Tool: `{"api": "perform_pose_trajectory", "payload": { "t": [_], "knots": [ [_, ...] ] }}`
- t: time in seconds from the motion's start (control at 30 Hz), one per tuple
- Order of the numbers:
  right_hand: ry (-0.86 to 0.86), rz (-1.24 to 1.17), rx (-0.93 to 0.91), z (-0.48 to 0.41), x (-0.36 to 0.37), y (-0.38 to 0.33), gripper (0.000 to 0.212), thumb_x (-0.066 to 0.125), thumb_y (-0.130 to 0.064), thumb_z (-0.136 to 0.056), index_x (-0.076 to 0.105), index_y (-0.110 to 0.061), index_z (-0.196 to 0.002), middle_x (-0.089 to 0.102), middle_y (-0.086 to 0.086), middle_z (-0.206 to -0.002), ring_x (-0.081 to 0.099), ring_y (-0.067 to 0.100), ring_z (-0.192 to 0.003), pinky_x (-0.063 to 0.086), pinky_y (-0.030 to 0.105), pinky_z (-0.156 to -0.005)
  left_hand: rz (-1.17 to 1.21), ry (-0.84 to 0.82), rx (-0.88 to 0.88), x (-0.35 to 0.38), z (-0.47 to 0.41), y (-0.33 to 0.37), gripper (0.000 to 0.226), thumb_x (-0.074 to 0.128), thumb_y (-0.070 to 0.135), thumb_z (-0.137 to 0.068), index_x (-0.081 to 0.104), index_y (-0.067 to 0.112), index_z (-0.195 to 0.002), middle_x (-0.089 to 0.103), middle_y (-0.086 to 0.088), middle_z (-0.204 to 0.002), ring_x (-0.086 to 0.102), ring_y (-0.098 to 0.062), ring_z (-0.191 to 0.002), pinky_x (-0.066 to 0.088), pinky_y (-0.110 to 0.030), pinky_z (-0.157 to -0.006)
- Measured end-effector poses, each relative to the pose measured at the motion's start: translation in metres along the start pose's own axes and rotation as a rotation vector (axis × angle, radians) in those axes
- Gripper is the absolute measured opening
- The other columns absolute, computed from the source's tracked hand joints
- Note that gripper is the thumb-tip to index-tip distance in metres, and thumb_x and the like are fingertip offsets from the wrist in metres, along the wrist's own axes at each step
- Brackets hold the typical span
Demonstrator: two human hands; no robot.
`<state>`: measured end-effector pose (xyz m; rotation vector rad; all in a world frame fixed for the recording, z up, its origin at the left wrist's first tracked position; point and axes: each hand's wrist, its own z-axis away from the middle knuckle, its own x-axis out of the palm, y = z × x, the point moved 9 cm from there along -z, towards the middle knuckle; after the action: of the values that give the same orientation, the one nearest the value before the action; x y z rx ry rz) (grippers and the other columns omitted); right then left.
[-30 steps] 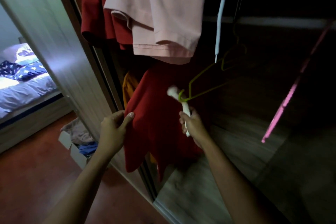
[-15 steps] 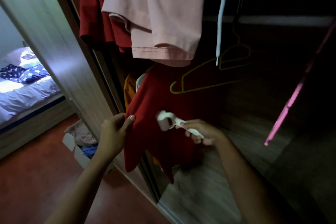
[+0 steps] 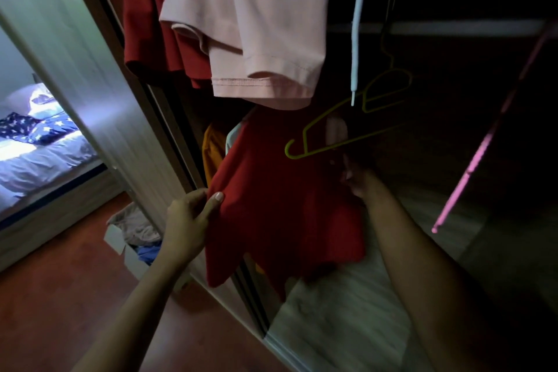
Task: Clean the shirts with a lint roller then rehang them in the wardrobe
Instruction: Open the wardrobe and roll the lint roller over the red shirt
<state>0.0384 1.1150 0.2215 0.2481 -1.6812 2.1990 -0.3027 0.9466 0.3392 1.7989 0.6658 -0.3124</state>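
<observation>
A red shirt (image 3: 280, 199) hangs low in the open wardrobe. My left hand (image 3: 190, 217) pinches its left edge and pulls the cloth taut. My right hand (image 3: 359, 181) is at the shirt's upper right, fingers closed on the handle of a white lint roller (image 3: 335, 130), whose blurred head points up against the cloth. A pink shirt (image 3: 250, 30) and another red garment (image 3: 148, 18) hang above. An empty yellow-green hanger (image 3: 341, 130) dangles beside the roller.
A pink hanger (image 3: 480, 148) slants down at the right. A pale drawstring (image 3: 356, 27) hangs from above. The wardrobe's sliding door (image 3: 90, 75) stands at left, with a box of clothes (image 3: 133, 235) on the red floor and a bed (image 3: 39, 145) beyond.
My right hand has swept the lint roller from the middle of the red shirt up to its upper right. My left hand keeps its hold on the shirt's edge.
</observation>
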Motion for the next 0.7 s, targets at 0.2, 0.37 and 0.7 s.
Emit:
{"api": "perform_pose_trajectory", "payload": {
  "t": [0.2,0.37,0.7],
  "knots": [
    [-0.440,0.384,0.138,0.038,0.049,0.073,0.036,0.053,-0.039,-0.100,0.061,-0.015,-0.125,0.065,0.006,-0.072,0.037,0.006,-0.038,0.029,0.016,-0.035,0.006,0.022,0.013,0.001,0.000,0.005,0.022,0.058,0.021,-0.100,0.069,0.018,-0.081,0.066,0.008,-0.061,0.060,-0.003,-0.051,0.042,-0.012,-0.048],
    [-0.771,0.620,0.290,0.072,0.067,0.119,0.037,0.060,-0.037,-0.097,0.067,-0.012,-0.124,0.068,0.009,-0.075,0.047,0.007,-0.042,0.037,0.020,-0.039,0.007,0.022,0.038,0.000,-0.002,0.001,0.025,0.056,0.027,-0.100,0.073,0.012,-0.088,0.072,-0.008,-0.071,0.069,-0.026,-0.061,0.054,-0.036,-0.052],
    [-0.421,0.302,0.268,0.010,0.033,0.104,0.032,0.048,-0.030,-0.101,0.067,-0.006,-0.112,0.062,0.005,-0.077,0.050,0.006,-0.047,0.033,0.015,-0.036,-0.024,0.058,0.006,-0.013,-0.007,-0.007,0.025,0.056,0.025,-0.101,0.071,0.014,-0.085,0.070,-0.006,-0.070,0.067,-0.015,-0.059,0.054,-0.033,-0.052]
  ]
}}
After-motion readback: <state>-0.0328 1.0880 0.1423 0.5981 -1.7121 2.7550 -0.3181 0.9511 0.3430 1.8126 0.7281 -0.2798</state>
